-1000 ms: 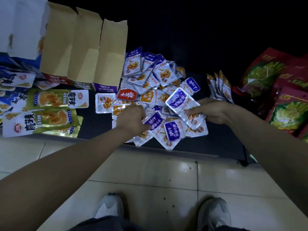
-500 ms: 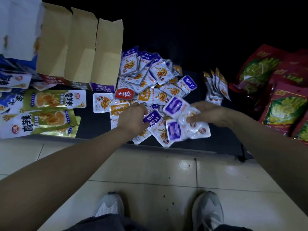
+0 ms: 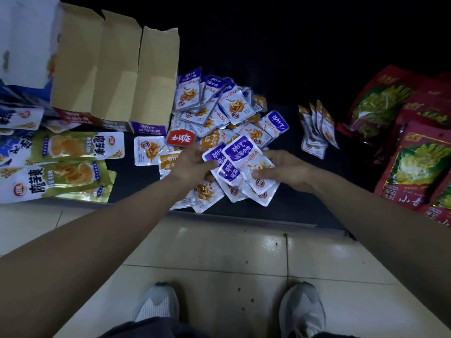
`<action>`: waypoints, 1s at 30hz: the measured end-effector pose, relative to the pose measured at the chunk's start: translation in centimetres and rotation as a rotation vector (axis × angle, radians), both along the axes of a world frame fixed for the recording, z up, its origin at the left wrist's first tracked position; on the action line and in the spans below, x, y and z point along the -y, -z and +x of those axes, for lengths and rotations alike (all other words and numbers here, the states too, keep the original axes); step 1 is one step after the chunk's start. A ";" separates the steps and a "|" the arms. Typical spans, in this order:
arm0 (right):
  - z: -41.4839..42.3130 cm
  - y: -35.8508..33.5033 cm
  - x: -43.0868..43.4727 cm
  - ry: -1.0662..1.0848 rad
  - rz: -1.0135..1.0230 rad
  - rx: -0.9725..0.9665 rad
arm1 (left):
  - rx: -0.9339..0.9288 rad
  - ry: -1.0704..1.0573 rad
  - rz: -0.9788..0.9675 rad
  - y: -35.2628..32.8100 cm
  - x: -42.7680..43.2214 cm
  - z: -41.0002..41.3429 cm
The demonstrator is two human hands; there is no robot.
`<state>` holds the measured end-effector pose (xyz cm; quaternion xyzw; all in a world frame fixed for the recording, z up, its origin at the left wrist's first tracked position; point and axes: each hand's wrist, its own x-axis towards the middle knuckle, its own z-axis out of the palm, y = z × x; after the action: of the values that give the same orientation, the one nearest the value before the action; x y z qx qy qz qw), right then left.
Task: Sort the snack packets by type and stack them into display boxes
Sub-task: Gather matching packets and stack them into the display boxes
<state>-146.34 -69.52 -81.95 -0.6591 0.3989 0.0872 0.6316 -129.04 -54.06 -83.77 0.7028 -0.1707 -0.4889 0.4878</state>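
As right hand (image 3: 286, 173) grips purple packets (image 3: 244, 158), left hand (image 3: 191, 165) pinches one

A person's left hand (image 3: 192, 164) and right hand (image 3: 285, 172) grip a fan of purple-topped snack packets (image 3: 246, 164) at mid-frame, above a loose pile of small packets (image 3: 219, 113) on a dark counter (image 3: 292, 206). An open cardboard display box (image 3: 117, 76) stands at upper left; green pouches (image 3: 73, 147) lie at left, red bags (image 3: 415, 154) at right. Grey shoes (image 3: 158, 306) rest on pale floor tiles (image 3: 219, 252) at the bottom.
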 end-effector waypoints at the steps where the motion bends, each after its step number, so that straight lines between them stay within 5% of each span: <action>1: 0.3 0.1 -0.2 -0.003 0.020 0.006 | -0.084 -0.044 -0.012 -0.1 0.1 0.1; 7: 2.8 -0.9 -0.8 -0.003 0.032 0.060 | -0.236 -0.250 -0.059 -0.9 0.6 -0.2; 11: 4.3 -0.8 -1.2 0.083 0.054 0.127 | -0.493 -0.330 -0.187 -1.6 0.9 0.1; 14: 5.3 -0.4 -1.8 0.078 0.057 0.135 | -0.367 -0.194 -0.202 -1.8 0.9 0.1; 19: 6.7 -0.4 -2.1 0.160 0.025 0.165 | -0.404 -0.563 -0.151 -1.7 1.0 1.2; 23: 8.0 0.0 -2.8 0.034 -0.043 0.121 | -0.457 -0.476 -0.115 -2.3 0.9 0.9; 27: 9.1 -0.8 -1.9 -0.038 -0.075 0.126 | -0.311 -0.457 -0.138 -1.9 1.0 1.4; 30: 10.1 -1.8 -0.1 0.147 -0.299 0.257 | -0.228 -0.471 -0.142 -2.0 0.7 2.0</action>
<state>-136.20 -69.42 -80.13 -0.7203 0.3705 -0.1038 0.5772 -127.01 -54.80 -81.76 0.6275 0.0198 -0.4248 0.6522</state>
